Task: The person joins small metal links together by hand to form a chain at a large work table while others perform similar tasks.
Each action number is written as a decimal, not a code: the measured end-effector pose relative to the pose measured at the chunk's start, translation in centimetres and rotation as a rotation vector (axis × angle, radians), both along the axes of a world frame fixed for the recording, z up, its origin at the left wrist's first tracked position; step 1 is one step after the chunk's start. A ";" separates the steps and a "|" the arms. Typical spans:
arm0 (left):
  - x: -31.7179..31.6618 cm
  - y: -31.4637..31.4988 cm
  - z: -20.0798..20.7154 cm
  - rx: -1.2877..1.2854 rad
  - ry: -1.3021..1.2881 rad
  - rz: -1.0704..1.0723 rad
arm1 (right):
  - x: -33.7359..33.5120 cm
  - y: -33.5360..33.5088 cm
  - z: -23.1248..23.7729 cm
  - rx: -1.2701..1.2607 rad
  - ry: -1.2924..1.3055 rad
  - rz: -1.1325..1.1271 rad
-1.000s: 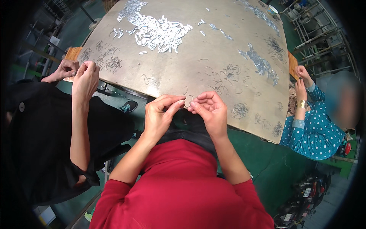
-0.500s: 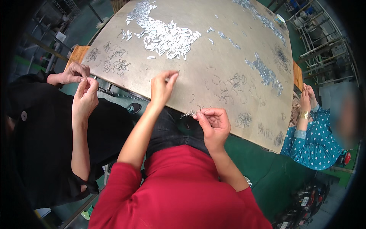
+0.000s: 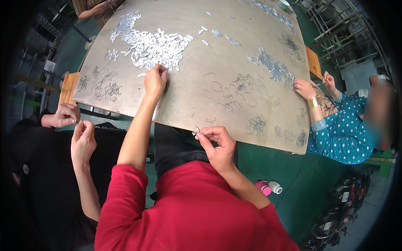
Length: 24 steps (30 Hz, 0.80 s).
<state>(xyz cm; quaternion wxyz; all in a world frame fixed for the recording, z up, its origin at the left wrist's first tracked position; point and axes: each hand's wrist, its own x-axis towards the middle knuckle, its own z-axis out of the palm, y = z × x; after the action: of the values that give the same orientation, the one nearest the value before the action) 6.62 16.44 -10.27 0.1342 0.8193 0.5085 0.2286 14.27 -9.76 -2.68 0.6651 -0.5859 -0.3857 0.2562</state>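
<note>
1. Your bare left hand (image 3: 155, 82) is leaving the open middle of the flat tan bench (image 3: 180, 94) and is now meeting the near edge of the heap of glossy, white, elongated pieces (image 3: 159, 47).
2. Its fingertips are bunching together; whether they're pinching a piece, I cannot tell.
3. Your bare right hand (image 3: 218, 145) is staying by the near edge, pinching a small silvery cluster with thin dark wire (image 3: 194, 133).
4. So your hands are working apart, the right alone holding that cluster.
</note>
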 end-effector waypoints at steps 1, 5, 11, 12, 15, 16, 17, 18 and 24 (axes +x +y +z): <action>0.1 -1.5 0.6 -0.233 -0.243 -0.005 | 0.2 0.0 -0.2 -0.006 0.002 -0.012; -1.0 -10.1 5.3 -0.762 -0.693 -0.161 | 0.3 0.2 -1.0 -0.017 -0.062 -0.047; -2.4 -15.9 8.9 -0.928 -0.774 -0.202 | 0.0 0.3 -1.3 -0.035 -0.084 -0.059; -2.5 -16.2 9.0 -0.923 -0.802 -0.187 | 0.0 0.3 -1.3 -0.037 -0.082 -0.052; -2.9 -16.5 9.2 -0.882 -0.814 -0.199 | -0.1 0.2 -1.2 -0.039 -0.098 -0.054; -2.9 -16.6 9.3 -0.860 -0.827 -0.207 | -0.1 0.2 -1.2 -0.036 -0.100 -0.058; -3.0 -16.7 9.4 -0.859 -0.829 -0.206 | -0.1 0.2 -1.1 -0.034 -0.102 -0.063; -3.0 -16.9 9.5 -0.838 -0.787 -0.216 | -0.2 0.2 -1.1 -0.034 -0.103 -0.061; -3.1 -17.4 10.6 -0.705 -0.709 -0.257 | -0.3 0.2 -1.1 -0.042 -0.168 -0.044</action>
<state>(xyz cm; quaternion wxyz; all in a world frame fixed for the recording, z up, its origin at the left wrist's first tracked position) 3.52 -0.94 0.36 0.5935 0.6522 0.3731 0.2885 13.93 -9.54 -3.76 0.6233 -0.6276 -0.4218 0.1994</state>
